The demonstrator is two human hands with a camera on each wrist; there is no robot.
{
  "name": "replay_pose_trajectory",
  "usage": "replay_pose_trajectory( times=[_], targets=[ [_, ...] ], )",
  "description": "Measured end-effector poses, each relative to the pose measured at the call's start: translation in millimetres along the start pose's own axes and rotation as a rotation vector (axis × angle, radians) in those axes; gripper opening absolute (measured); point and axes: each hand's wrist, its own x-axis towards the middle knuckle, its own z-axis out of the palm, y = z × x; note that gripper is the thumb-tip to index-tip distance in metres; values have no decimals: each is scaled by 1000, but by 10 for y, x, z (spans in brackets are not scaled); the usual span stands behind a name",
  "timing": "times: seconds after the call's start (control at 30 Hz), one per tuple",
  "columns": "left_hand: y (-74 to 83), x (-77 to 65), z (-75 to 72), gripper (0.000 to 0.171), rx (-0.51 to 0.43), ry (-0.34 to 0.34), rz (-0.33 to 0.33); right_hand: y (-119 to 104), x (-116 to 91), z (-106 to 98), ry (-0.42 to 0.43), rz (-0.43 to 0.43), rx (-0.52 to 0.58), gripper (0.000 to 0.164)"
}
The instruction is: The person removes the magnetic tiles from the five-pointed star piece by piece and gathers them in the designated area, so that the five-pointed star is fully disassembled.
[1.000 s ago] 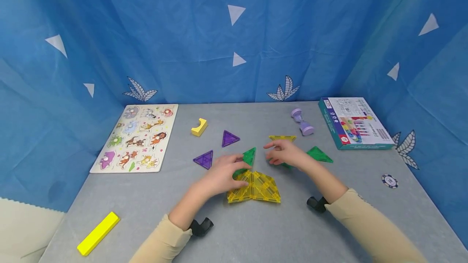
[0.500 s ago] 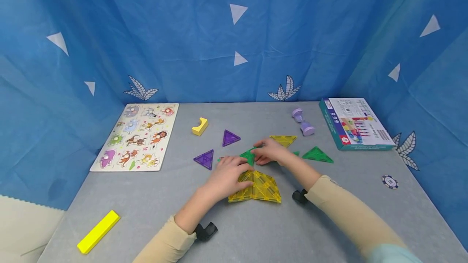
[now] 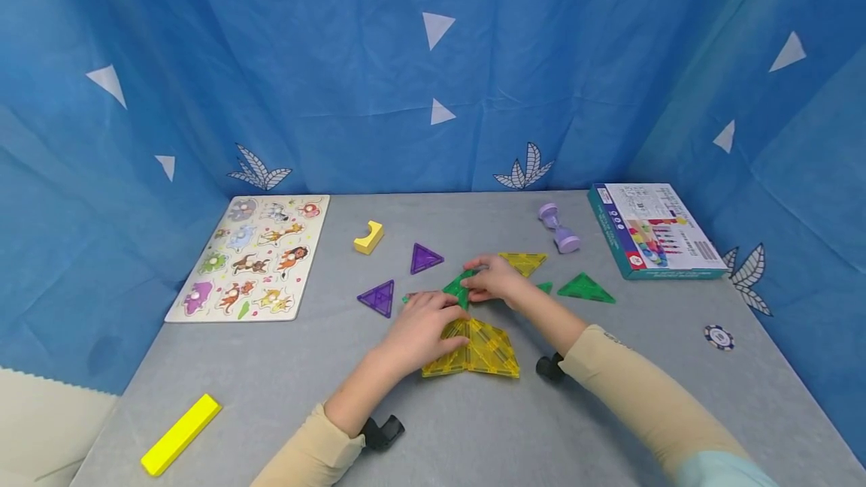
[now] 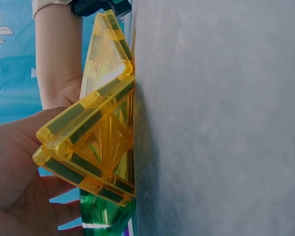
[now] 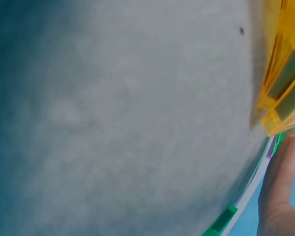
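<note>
Yellow see-through magnetic tiles (image 3: 492,349) stand joined and tilted, like a low tent, at the middle of the table. My left hand (image 3: 421,333) grips their left side, thumb on the near face and fingers toward the back. A green triangular magnetic tile (image 3: 457,288) rises behind them. At its right edge, my right hand (image 3: 496,280) pinches it with thumb and fingertips. In the left wrist view the yellow tiles (image 4: 96,142) hide part of the left hand, with green below. The right wrist view catches a finger of the right hand (image 5: 282,182) by the green edge.
Purple triangles (image 3: 425,257) lie behind left. A yellow triangle (image 3: 524,262) and a green triangle (image 3: 586,288) lie to the right. Around them are an animal puzzle board (image 3: 249,258), a yellow arch block (image 3: 368,237), a yellow bar (image 3: 181,435), an hourglass (image 3: 558,228), a box (image 3: 655,230) and a chip (image 3: 719,337).
My right hand has moved left from beside the yellow triangle to the green tile and now pinches it. My left hand has shifted slightly but stays at the yellow tiles.
</note>
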Motion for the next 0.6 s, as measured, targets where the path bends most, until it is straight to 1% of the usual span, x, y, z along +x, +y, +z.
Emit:
replay_pose_trajectory(
  times=[0.13,0.3,0.47,0.53,0.6],
  targets=[
    [-6,-2,5,34,-11,5,0,-3,4,-23,-3,-9,32,41],
    [-5,-7,13,33,-23,11,-1,-7,21,-108,47,-13,94,53],
    [0,-18,18,31,-23,24,4,-62,31,-302,91,-25,112,57],
    [2,-21,16,31,-26,27,5,-113,48,-402,117,-36,116,57],
    [3,-22,10,31,-32,28,4,-168,91,-511,161,-42,117,57]
  ],
)
